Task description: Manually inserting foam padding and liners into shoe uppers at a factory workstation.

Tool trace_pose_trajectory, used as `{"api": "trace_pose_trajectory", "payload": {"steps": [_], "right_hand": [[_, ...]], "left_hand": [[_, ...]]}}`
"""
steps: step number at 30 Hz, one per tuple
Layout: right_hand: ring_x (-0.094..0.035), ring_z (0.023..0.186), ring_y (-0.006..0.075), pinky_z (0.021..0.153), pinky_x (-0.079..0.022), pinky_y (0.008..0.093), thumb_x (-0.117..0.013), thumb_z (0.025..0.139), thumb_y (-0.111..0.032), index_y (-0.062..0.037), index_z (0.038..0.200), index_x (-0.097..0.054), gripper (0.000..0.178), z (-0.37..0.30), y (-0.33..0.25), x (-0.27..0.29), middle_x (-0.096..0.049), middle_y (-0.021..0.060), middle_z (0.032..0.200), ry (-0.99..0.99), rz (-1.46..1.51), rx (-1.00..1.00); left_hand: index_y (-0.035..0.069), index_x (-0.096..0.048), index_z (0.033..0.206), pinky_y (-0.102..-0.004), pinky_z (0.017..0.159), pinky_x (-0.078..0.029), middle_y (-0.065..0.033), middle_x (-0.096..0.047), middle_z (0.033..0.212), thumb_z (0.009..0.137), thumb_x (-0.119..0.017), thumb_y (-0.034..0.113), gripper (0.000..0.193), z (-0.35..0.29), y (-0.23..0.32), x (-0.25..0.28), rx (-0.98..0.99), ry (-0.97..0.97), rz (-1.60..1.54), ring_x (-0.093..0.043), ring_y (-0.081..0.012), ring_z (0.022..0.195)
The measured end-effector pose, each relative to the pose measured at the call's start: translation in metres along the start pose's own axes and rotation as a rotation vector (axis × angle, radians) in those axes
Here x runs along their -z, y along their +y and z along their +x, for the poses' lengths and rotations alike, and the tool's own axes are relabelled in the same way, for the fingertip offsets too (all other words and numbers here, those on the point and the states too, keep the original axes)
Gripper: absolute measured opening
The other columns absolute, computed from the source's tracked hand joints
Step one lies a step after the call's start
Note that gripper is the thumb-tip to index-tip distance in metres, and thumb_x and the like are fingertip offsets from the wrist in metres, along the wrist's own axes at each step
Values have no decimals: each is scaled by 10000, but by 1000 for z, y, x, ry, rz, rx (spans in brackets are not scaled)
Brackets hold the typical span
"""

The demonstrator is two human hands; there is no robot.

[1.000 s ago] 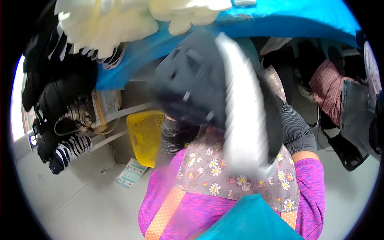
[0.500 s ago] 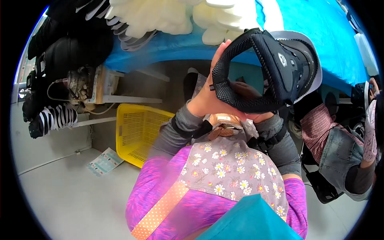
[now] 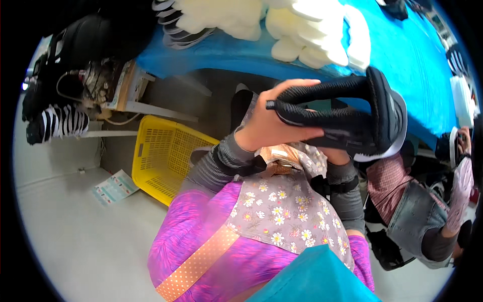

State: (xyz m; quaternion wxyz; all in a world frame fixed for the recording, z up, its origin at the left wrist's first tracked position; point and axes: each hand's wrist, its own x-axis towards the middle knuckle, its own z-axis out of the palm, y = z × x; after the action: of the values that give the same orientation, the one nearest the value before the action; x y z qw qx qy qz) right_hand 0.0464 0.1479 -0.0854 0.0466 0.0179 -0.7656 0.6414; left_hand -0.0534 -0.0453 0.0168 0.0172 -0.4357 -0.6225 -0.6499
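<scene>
A black padded shoe upper (image 3: 385,118) with a pale grey edge is held in front of my chest, its collar opening turned up toward me. My left hand (image 3: 269,118) grips the narrow strap end on the left, thumb below and fingers above the collar. My right hand (image 3: 334,154) supports it from underneath; most of its fingers are hidden behind the upper. Just beyond it stands the blue-covered table (image 3: 417,70), with stacked white foam pads (image 3: 307,38) on it.
A yellow plastic basket (image 3: 166,156) stands on the floor at left, beside a printed leaflet (image 3: 114,188). Grey insole-like pieces (image 3: 186,39) lie at the table's left end. Black items hang over a bench (image 3: 161,111) at far left. A co-worker (image 3: 420,221) sits at right, holding a dark piece.
Both hands have tilted the shoe upper and lowered it slightly, so its collar opening now looks narrower and faces upward. The whole view has shifted a little.
</scene>
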Motion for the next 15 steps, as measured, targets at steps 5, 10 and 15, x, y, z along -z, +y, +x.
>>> {"api": "trace_pose_trajectory", "payload": {"steps": [5,10,15], "right_hand": [[-351,1460,300,1179,-324,488,-752,899,-334,-72,1568,-294,852,-4,-37,2,-376,123,1575,-256,842,84],[-394,1440,275,1200,-307,465,-622,991,-407,-84,1547,-350,698,-2,-27,1,-418,96,1564,253,946,22],[-452,1399,262,1189,-320,457,-556,1037,-360,-60,1504,-418,572,-6,-25,7,-477,97,1525,203,924,47]], "left_hand": [[-38,-689,1141,-271,869,-537,-64,-741,1050,804,-829,49,375,-2,6,16,403,181,-280,-646,-102,994],[-33,-706,1145,-296,897,-525,-54,-736,1068,838,-772,23,319,-8,4,-13,401,227,-527,-642,-114,983],[-28,-638,1268,-306,955,-501,-64,-695,1197,869,-755,73,427,-18,-4,-4,499,147,-673,-618,-136,1075]]}}
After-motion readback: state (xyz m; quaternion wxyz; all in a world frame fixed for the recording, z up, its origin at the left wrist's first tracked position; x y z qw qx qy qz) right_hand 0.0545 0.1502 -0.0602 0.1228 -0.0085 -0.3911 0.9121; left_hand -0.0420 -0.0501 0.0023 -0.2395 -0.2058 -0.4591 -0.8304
